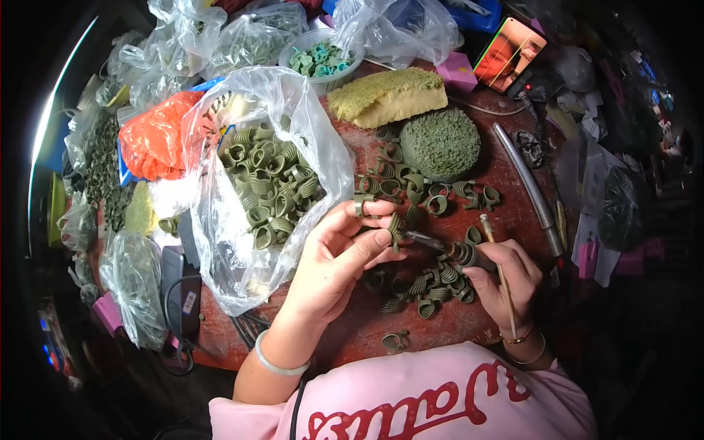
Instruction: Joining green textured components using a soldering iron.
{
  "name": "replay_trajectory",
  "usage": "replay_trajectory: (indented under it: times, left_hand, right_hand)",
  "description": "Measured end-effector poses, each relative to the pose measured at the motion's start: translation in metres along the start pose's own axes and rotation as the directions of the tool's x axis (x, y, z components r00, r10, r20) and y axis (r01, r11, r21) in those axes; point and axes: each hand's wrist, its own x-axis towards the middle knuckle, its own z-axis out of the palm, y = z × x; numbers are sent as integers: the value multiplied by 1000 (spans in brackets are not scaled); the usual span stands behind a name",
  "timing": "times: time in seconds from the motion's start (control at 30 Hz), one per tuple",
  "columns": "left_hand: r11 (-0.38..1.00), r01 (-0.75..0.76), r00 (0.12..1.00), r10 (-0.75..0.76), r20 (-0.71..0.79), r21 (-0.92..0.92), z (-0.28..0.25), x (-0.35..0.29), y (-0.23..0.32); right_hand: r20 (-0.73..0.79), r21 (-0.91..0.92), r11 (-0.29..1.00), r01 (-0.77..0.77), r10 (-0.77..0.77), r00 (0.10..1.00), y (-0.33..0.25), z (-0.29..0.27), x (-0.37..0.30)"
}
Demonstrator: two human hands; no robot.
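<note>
a clear plastic bag full of olive-green ribbed wax rings (271,183) is lying open at the left of the red-brown surface (506,169), with a crumpled orange plastic bag (155,139) just beside it on its left. more clear bags are heaped along the far edge, next to a round white tub of teal rings (320,59). a small pink box (458,72) is sitting near a lit phone (510,53) at the upper right.

a small olive-green wax ring (397,227) is being pinched between the thumb and fingers of the left hand (341,257), whose grip is clenched on it, above the middle of the surface. another ring is being worn on a finger of that hand.

a slim dark metal-tipped tool (447,248) is being grasped by the right hand (506,282); its long axis is running nearly level, its tip pointing left and touching the ring. a thin wooden stick (499,275) is being held in the same hand, pointing away from the person.

loose green rings (433,198) are lying scattered around both hands.
</note>
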Motion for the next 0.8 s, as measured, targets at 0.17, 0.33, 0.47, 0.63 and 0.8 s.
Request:
replay_trajectory:
  times: [0.17,0.33,0.47,0.63,0.8]
  left_hand:
    - [1000,3,1000,-3,3,4,0,0,1]
    - [1000,17,1000,-17,12,14,-2,1,1]
    - [1000,24,999,-25,20,10,-1,1,1]
    - [1000,10,1000,-11,19,15,-2,0,0]
    - [1000,-8,1000,8,-5,30,-2,1,-1]
  right_hand:
    - [11,-2,1000,6,-6,1000,0,1,-1]
    - [-14,19,1000,25,-24,1000,0,0,-1]
    - [-27,-9,1000,-25,25,999,-1,-2,0]
    - [-11,2,1000,-25,25,1000,-1,-2,0]
    - [-3,15,1000,-7,7,1000,-1,-1,1]
